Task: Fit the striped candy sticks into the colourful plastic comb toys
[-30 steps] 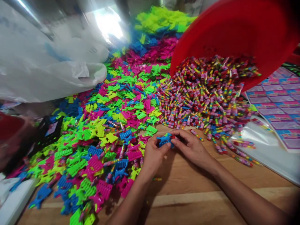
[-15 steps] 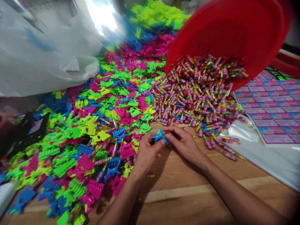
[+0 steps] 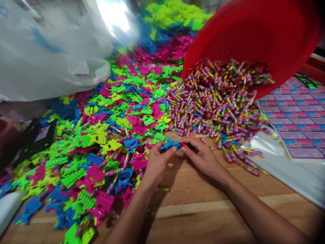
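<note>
A small blue plastic toy piece [image 3: 168, 145] is pinched between the thumb and fingers of my left hand [image 3: 156, 163], just above the wooden table. The fingertips of my right hand [image 3: 201, 156] close on a small candy tube [image 3: 182, 145], of which only the red end shows, against the toy's right side. Whether the tube sits inside the toy is hidden by my fingers. Left of my hands spreads a heap of pink, green, yellow and blue plastic toy pieces [image 3: 98, 169]. Beyond my right hand lies a pile of candy tubes [image 3: 210, 101] with coloured contents.
A tilted red basin [image 3: 256, 37] stands behind the tubes. On the right, printed label sheets [image 3: 302, 125] lie over clear plastic [image 3: 274, 162]. A large white bag [image 3: 53, 64] is at upper left. Part of another person's hand [image 3: 8, 137] shows at the left edge, by a black object.
The blue toy piece has turned and shifted slightly left in my fingers, lying flatter now. The camera view has moved a little; both hands keep their grip.
</note>
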Tool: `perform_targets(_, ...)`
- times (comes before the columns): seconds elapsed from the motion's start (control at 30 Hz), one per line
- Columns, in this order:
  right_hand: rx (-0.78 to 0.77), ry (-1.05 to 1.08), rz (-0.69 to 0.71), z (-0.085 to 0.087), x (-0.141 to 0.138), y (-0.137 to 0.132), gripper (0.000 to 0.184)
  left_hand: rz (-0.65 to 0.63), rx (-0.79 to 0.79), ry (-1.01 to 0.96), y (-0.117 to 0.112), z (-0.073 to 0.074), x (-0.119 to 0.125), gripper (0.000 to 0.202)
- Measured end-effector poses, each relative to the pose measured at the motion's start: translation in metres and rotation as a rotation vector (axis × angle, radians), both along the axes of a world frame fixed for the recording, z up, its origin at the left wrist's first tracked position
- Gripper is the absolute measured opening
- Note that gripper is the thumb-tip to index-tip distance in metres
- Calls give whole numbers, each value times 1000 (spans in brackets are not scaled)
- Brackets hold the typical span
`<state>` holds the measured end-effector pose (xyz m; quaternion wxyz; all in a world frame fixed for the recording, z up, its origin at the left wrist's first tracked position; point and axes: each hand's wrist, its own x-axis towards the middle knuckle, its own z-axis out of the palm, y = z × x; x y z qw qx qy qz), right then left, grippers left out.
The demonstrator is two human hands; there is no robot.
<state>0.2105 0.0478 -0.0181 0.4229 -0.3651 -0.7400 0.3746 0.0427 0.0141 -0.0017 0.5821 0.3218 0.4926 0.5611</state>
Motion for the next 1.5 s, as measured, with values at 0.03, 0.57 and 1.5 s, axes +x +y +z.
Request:
perform_targets(0.03,-1,2,2,0,0,0,16,-15,0,23,-1,-1,0,33)
perform_targets(0.57,118,-27,-30,8,0,-6,15,-100,102,-146,-4,1,4,41)
perform_targets(1.5,-48,8,7,10,2,-2,24,105,15,-197,4,-3,4,57)
